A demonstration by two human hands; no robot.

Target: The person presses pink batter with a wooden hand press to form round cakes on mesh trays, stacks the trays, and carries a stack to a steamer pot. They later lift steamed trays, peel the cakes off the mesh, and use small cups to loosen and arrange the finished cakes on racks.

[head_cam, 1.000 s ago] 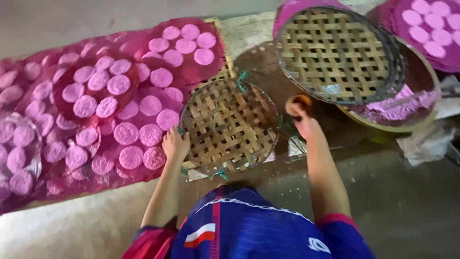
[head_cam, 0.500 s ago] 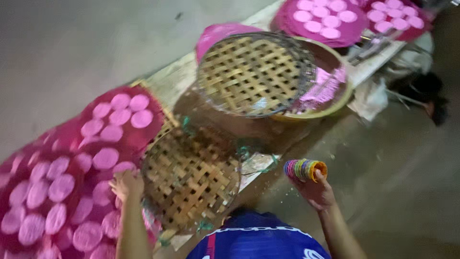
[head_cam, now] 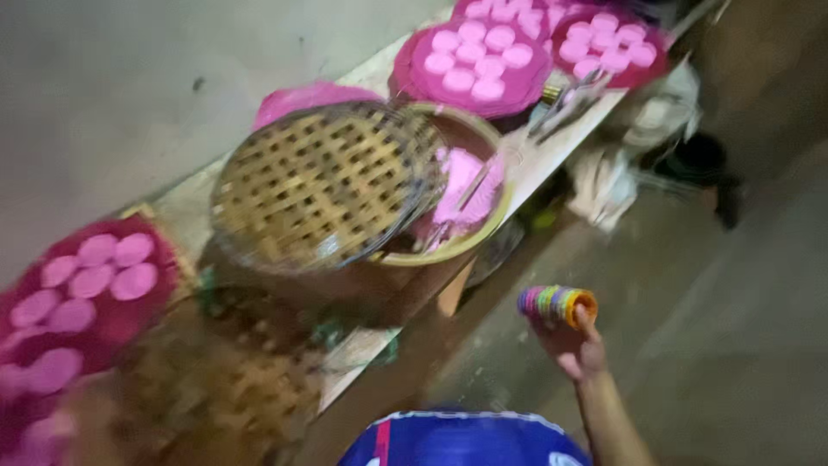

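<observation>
Two hands: I see only one of them clearly from the head view, the right; the left I cannot find in the blur at the lower left.
Right hand: my right hand [head_cam: 576, 347] is raised over the floor, well apart from the bench, palm turned up.
Fingers: the fingers [head_cam: 586, 321] are closed around the end of a stack of coloured rings [head_cam: 556, 305], holding it.
Stack of coloured rings: a short roll of thin rings in purple, green, yellow and orange, lying on its side in the hand, out over the floor [head_cam: 690, 345] to the right of the bench.
Bench: a long pale bench [head_cam: 379, 78] runs along the wall from lower left to upper right.
Woven tray: a round open-weave bamboo tray [head_cam: 323, 185] lies tilted across the rim of a large round basin [head_cam: 474, 237].
Basin contents: pink material [head_cam: 466, 185] shows inside the basin beside the tray.
Second woven tray: another bamboo tray [head_cam: 233, 380] lies at the lower left, badly blurred.
Pink discs, left: rows of pale pink discs [head_cam: 95, 276] lie on a dark red sheet at the left end.
Pink discs, far end: two round trays [head_cam: 474, 56] of the same pink discs sit at the far end, just beside each other.
Clothing: a blue top with a red and white stripe [head_cam: 457, 440] shows at the bottom edge.
</observation>
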